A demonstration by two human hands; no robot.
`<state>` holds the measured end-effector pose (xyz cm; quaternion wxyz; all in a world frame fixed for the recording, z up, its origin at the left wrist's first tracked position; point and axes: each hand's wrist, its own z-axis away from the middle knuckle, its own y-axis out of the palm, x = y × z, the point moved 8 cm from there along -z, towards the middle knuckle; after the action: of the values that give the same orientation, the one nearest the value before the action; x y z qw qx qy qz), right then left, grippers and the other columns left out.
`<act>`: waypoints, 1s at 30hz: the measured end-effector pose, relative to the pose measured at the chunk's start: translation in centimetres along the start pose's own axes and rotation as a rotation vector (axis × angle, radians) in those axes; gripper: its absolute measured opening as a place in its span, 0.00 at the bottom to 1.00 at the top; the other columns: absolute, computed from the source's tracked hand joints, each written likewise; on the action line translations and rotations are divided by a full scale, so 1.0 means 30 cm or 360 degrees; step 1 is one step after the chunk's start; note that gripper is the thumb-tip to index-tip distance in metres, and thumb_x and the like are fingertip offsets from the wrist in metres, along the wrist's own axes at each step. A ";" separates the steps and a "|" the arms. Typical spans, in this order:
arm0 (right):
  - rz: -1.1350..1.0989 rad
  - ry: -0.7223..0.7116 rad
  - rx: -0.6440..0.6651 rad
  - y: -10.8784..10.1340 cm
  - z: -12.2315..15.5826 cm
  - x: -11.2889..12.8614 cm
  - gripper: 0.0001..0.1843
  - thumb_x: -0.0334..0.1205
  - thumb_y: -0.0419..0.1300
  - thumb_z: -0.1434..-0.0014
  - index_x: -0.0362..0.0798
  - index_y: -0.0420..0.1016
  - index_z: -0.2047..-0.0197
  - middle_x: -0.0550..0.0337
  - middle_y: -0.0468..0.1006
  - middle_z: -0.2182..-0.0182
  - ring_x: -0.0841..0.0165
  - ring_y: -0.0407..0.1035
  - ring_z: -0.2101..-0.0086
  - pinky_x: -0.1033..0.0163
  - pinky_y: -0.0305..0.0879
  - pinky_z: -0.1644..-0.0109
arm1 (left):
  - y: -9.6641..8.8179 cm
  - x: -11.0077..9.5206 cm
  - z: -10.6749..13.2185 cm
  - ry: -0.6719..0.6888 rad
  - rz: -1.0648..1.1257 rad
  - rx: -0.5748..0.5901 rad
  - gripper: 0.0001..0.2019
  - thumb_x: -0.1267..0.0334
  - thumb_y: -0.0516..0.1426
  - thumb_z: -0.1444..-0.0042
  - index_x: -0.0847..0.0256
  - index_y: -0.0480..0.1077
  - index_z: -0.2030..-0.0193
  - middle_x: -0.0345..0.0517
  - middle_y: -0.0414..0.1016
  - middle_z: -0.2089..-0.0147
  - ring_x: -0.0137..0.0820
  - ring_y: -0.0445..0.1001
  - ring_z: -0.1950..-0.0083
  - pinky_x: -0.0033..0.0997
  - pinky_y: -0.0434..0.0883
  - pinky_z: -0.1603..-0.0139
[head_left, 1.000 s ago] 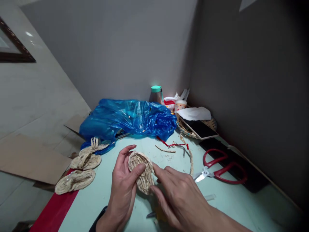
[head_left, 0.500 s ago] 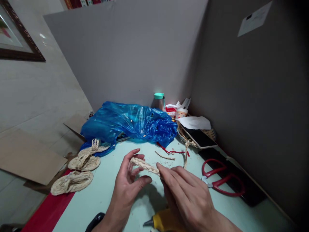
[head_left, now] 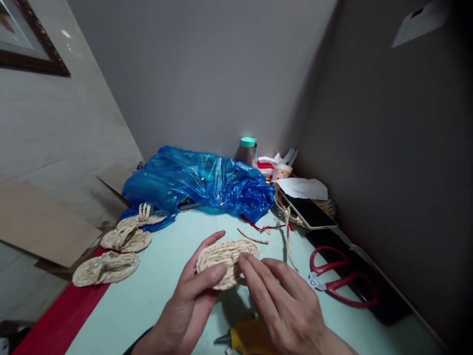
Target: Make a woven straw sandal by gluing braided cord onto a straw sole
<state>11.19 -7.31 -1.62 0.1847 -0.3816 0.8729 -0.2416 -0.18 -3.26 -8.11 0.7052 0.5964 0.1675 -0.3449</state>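
Note:
Over the pale green table (head_left: 158, 291), both my hands hold one oval mat of coiled straw braid (head_left: 225, 259). My left hand (head_left: 192, 296) grips its near left edge, thumb on top and fingers behind. From the right, my right hand (head_left: 281, 301) presses its fingertips on the mat's right end. The mat now faces me nearly flat. A loose braid tail (head_left: 287, 236) hangs down just right of it.
Several finished straw pieces (head_left: 111, 256) lie at the table's left edge. A blue plastic bag (head_left: 199, 180) fills the back. Red scissors (head_left: 343, 283), a phone (head_left: 310, 212) on a basket, cups and a bottle (head_left: 247, 148) sit right. A yellow glue gun (head_left: 247, 337) lies near my wrists.
The mat went from face-on to edge-on and back to face-on as my hands turned it. My left thumb now lies across its front.

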 end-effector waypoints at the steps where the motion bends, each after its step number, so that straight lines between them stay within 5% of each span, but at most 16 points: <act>1: -0.0012 -0.0018 0.0063 0.010 -0.003 0.006 0.22 0.24 0.48 0.41 0.28 0.69 0.45 0.38 0.77 0.52 0.53 0.69 0.59 0.52 0.68 0.62 | -0.007 -0.003 -0.002 0.0015 -0.0024 -0.0031 0.32 0.70 0.58 0.44 0.58 0.55 0.32 0.54 0.79 0.48 0.44 0.74 0.43 0.48 0.59 0.35; 5: -0.0249 0.0099 0.0249 0.018 -0.016 -0.009 0.22 0.31 0.55 0.39 0.30 0.67 0.43 0.38 0.74 0.48 0.53 0.67 0.55 0.50 0.69 0.58 | -0.037 -0.039 -0.008 0.0109 -0.0193 -0.0136 0.30 0.71 0.59 0.43 0.55 0.58 0.34 0.52 0.79 0.50 0.42 0.75 0.45 0.42 0.65 0.40; 10: -0.0651 0.0558 0.0106 -0.026 -0.008 -0.112 0.21 0.27 0.56 0.40 0.37 0.64 0.43 0.44 0.71 0.48 0.59 0.64 0.50 0.54 0.65 0.49 | -0.018 -0.100 -0.011 0.0190 -0.0442 -0.0111 0.33 0.68 0.63 0.46 0.54 0.59 0.34 0.51 0.80 0.54 0.42 0.78 0.51 0.39 0.71 0.48; 16: -0.0868 0.1405 -0.0095 -0.029 0.071 -0.289 0.06 0.39 0.61 0.38 0.54 0.72 0.56 0.64 0.76 0.62 0.71 0.71 0.63 0.67 0.68 0.58 | 0.017 -0.116 -0.009 0.0167 -0.0751 0.0017 0.36 0.65 0.65 0.51 0.52 0.59 0.35 0.47 0.80 0.61 0.41 0.78 0.57 0.40 0.71 0.51; 20: -0.1090 0.1620 -0.0104 -0.011 0.089 -0.340 0.04 0.42 0.65 0.42 0.56 0.80 0.62 0.67 0.82 0.67 0.72 0.75 0.67 0.72 0.69 0.61 | 0.025 -0.099 -0.007 0.0089 -0.0789 0.0106 0.36 0.65 0.65 0.50 0.53 0.57 0.35 0.48 0.80 0.60 0.42 0.78 0.56 0.42 0.71 0.51; 26: -0.1264 0.1481 0.0530 0.062 0.055 -0.249 0.13 0.49 0.56 0.35 0.57 0.79 0.55 0.64 0.82 0.65 0.68 0.75 0.65 0.66 0.69 0.59 | 0.041 -0.079 0.005 0.0069 -0.0768 0.0164 0.32 0.64 0.64 0.50 0.56 0.59 0.38 0.47 0.79 0.61 0.38 0.76 0.60 0.36 0.71 0.57; 30: -0.1544 0.1521 0.0932 0.120 0.065 -0.160 0.17 0.53 0.54 0.36 0.49 0.74 0.65 0.63 0.75 0.77 0.69 0.71 0.74 0.69 0.63 0.73 | 0.036 -0.080 0.004 0.0135 -0.0756 0.0139 0.30 0.63 0.65 0.50 0.54 0.61 0.40 0.47 0.78 0.58 0.37 0.76 0.60 0.35 0.71 0.59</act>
<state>13.16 -2.10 -4.57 -0.2488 -0.5127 0.4911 -0.6588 -1.15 -2.65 -5.74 0.5702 0.5841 0.3174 -0.4826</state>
